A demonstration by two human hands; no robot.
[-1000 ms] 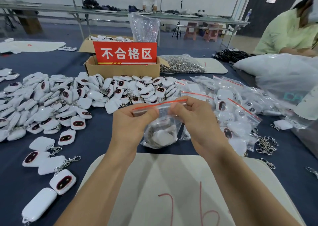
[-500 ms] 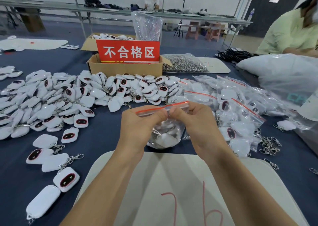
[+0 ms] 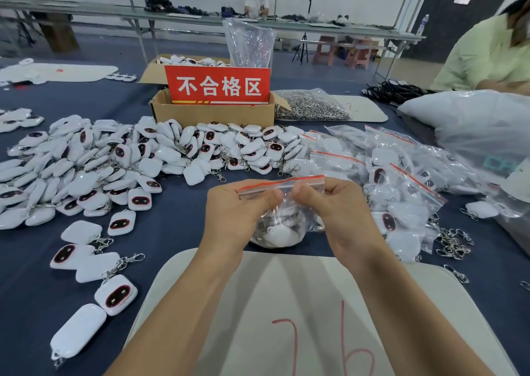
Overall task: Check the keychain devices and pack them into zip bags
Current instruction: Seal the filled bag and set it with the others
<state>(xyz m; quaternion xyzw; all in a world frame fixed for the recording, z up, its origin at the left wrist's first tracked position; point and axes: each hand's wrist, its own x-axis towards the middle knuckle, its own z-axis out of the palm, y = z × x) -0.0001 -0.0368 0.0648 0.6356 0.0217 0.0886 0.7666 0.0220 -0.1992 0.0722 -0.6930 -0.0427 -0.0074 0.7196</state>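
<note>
Watching the feed here. Both hands are up front, pinching the top edge of a small zip bag (image 3: pixel 284 185). The left hand (image 3: pixel 235 215) and right hand (image 3: pixel 341 215) each have the thumb on the near side and the fingers curled behind, and the thumb tips are almost touching at the middle of the seal.

The bag is thin, clear, crinkly plastic with a red stripe along the zip, which tilts up toward the right hand. One keychain device (image 3: pixel 279 235) sits in the bottom of it, glossy white and rounded, with some metal chain bunched up beside it.

Compared with a second ago the grip is basically the same. The bag hung flatter then, and now it's scrunched into a rounder bulge between the palms.

Left of the hands there's a big heap of loose keychain devices (image 3: pixel 114 160). They're smooth white squarish shells, some showing a dark oval face with a red rim. Right of the hands is a slippery pile of packed zip bags (image 3: pixel 401 180), and some loose metal clasps (image 3: pixel 453 241) lie past them.

Beyond the hands there's a brown cardboard box (image 3: pixel 212 113) with a red sign (image 3: pixel 219 86). Under my forearms there's a matte white board (image 3: pixel 286 289) with a red "26" on it, lying on the dark blue cloth surface (image 3: pixel 172 232).
</note>
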